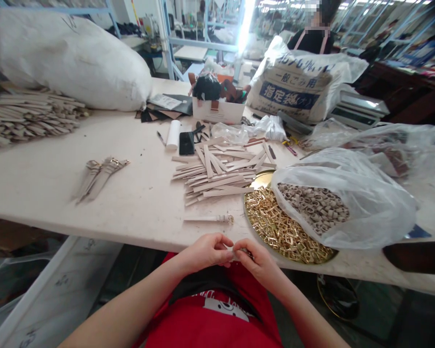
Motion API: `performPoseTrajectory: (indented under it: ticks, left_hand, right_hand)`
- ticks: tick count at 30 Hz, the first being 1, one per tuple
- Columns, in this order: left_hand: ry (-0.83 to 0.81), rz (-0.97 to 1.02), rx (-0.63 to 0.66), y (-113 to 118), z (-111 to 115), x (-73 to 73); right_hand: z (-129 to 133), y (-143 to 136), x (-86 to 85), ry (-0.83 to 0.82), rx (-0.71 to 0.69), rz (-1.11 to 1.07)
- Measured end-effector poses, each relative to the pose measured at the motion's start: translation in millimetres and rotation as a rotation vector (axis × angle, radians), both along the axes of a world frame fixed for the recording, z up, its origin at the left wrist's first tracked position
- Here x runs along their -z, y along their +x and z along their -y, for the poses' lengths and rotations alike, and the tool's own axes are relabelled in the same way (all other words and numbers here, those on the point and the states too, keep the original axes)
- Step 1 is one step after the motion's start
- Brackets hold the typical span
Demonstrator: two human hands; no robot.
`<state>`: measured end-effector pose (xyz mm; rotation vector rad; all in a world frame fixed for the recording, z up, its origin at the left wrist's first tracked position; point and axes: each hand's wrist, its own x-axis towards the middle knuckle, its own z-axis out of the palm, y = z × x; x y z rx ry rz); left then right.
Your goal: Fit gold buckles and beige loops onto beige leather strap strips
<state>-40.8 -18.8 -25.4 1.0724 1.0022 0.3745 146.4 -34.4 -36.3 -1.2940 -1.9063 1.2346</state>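
At the table's front edge, my left hand (210, 251) and my right hand (255, 262) meet with fingertips pinched together. Between them shows a bit of a pale strap (235, 254), mostly covered by the fingers. Just beyond my hands lies a single beige strap with a gold buckle (208, 219). A loose pile of beige strips (217, 174) spreads behind it. To the right, a round gold tray (263, 179) holds many gold buckles (286, 227). A clear plastic bag (379, 203) of small beige loops (313, 205) rests partly over that tray.
Several buckled straps (100, 176) lie in a bunch at left. Stacked strips (29, 118) and a large white sack (72, 58) fill the far left. Behind the strips are a phone (186, 143), a white roll (173, 135) and a white box (217, 112). A person (313, 41) is at the back.
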Motion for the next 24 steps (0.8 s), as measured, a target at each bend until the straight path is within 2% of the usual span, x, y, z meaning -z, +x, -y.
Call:
performPoseTrajectory:
  ticks: [3,7,11,16,20,24]
  left_hand:
    - [-0.039,-0.006,0.015,-5,-1,0.7]
    - [0.037,-0.106,0.007,-6,-4,0.7]
    - [0.321,-0.289,0.072,-5,-16,8.2]
    - [0.754,-0.734,0.086,-12,-35,17.0]
    - [0.977,-0.887,0.043,-22,-66,10.1]
    - [1.009,-1.023,-0.061,-26,-107,6.4]
  right_hand:
    - [4,-3,7.7,-0.009,0.085,-0.025]
    - [6,-13,17.2,-0.007,0.071,-0.058]
    - [-9,-24,27.0,0.008,0.08,-0.087]
    - [-33,-40,47.0,0.224,0.202,0.302]
    - [-36,-45,60.6,0.392,0.28,0.446]
    - [-33,-42,64.1,0.407,0.36,0.385]
